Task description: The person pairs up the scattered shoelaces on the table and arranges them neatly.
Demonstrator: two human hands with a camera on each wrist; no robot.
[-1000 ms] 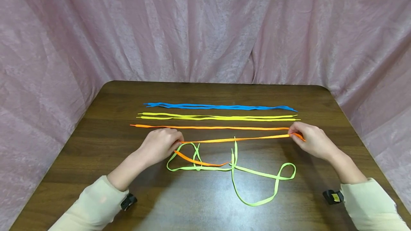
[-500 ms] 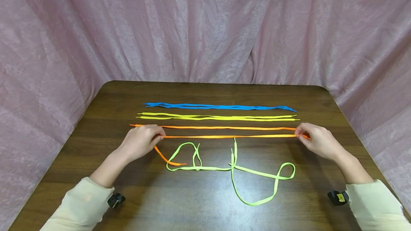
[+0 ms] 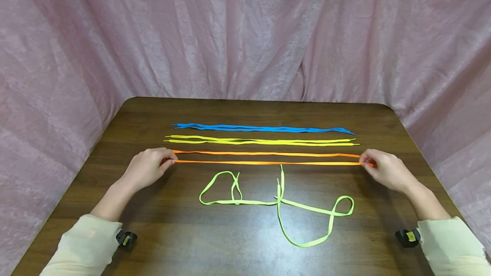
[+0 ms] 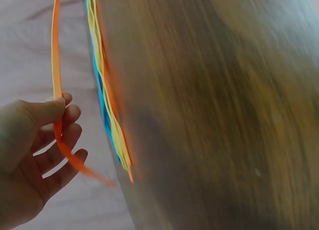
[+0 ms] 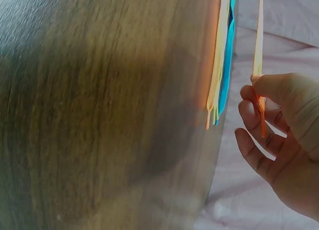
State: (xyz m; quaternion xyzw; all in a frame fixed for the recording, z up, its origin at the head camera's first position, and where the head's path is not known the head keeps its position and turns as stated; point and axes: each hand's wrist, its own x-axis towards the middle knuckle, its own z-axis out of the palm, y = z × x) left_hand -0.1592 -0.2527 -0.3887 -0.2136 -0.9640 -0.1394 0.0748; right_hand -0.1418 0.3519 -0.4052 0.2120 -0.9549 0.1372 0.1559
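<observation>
An orange shoelace (image 3: pixel 264 163) is stretched straight between the two hands. My left hand (image 3: pixel 147 167) pinches it between thumb and index finger near one end; in the left wrist view the loose tail of this shoelace (image 4: pixel 75 161) dangles past the other fingers. My right hand (image 3: pixel 385 169) pinches the opposite end, and a short tip hangs below the thumb in the right wrist view. Just behind it, a second orange shoelace (image 3: pixel 264 153) lies straight on the table, its left end hidden by the left hand in the head view.
Farther back lie a pair of yellow shoelaces (image 3: pixel 261 142) and blue shoelaces (image 3: pixel 261 129), laid out straight. Nearer, a lime-green shoelace (image 3: pixel 303 206) lies in loose loops on the wooden table (image 3: pixel 215 242). A pink curtain (image 3: pixel 245 33) hangs around the table.
My left hand has slid left along the orange shoelace toward its end, so its loose tail is shorter. The right hand has shifted slightly right. The shoelace now runs level, parallel to the others.
</observation>
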